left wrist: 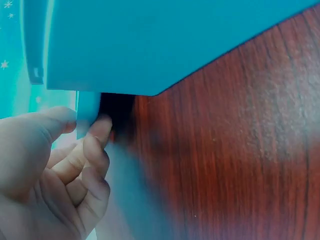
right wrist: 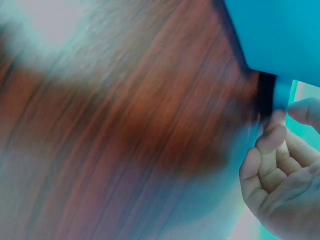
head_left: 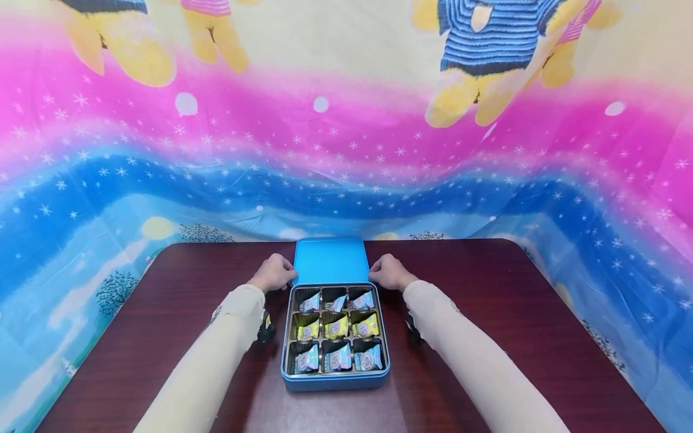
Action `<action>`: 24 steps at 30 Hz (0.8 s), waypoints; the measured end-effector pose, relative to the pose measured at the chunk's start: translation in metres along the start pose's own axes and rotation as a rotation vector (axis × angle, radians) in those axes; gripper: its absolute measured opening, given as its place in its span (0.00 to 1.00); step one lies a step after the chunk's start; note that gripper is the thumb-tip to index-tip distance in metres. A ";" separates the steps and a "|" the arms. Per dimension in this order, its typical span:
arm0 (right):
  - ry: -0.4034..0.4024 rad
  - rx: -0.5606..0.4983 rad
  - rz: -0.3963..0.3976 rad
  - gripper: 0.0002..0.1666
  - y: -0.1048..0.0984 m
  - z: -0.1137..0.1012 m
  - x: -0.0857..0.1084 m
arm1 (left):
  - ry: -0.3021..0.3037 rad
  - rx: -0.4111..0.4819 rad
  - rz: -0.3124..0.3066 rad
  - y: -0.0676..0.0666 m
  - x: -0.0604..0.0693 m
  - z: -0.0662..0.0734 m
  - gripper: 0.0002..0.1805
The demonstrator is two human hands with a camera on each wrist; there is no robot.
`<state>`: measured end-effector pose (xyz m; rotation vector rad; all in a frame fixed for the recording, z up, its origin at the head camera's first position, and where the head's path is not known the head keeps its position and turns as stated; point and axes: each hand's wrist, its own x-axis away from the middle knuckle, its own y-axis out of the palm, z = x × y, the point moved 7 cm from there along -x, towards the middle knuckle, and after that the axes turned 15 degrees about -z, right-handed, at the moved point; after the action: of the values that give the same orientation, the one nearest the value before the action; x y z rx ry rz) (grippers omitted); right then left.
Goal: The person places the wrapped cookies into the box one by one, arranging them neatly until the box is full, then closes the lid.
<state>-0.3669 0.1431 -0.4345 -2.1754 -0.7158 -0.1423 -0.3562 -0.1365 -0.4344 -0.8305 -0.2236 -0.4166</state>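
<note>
A blue tin box (head_left: 335, 382) stands on the table, its tray divided into several compartments. Wrapped candies lie in them: blue-wrapped ones (head_left: 338, 357) in the front and back rows, yellow-wrapped ones (head_left: 337, 326) in the middle row. Behind the box, the blue lid (head_left: 331, 260) is raised along the far side; whether a hinge joins them, I cannot tell. My left hand (head_left: 274, 272) pinches the lid's left edge near its lower corner between thumb and fingers. At the opposite edge my right hand (head_left: 391, 273) pinches the lid likewise. Both wrist views show the thumb and fingertips at the lid's rim.
The dark red wooden table (head_left: 465, 313) has rounded far corners. A printed cloth (head_left: 346, 150) with bears and snowflakes hangs behind the table and along its sides. Dark devices are strapped to both wrists, partly hidden by the pale sleeves (head_left: 460, 337).
</note>
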 end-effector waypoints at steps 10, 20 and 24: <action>0.025 -0.137 -0.007 0.15 0.002 0.006 -0.001 | 0.027 0.041 -0.028 0.001 -0.003 -0.005 0.09; -0.026 -0.201 0.042 0.14 -0.001 -0.002 0.007 | 0.036 0.034 0.020 -0.004 0.003 -0.004 0.10; -0.065 -0.214 0.070 0.15 -0.002 -0.003 0.009 | 0.042 0.015 0.040 -0.006 0.006 -0.002 0.10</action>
<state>-0.3599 0.1459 -0.4279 -2.4163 -0.6854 -0.1166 -0.3536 -0.1437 -0.4298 -0.8092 -0.1711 -0.3937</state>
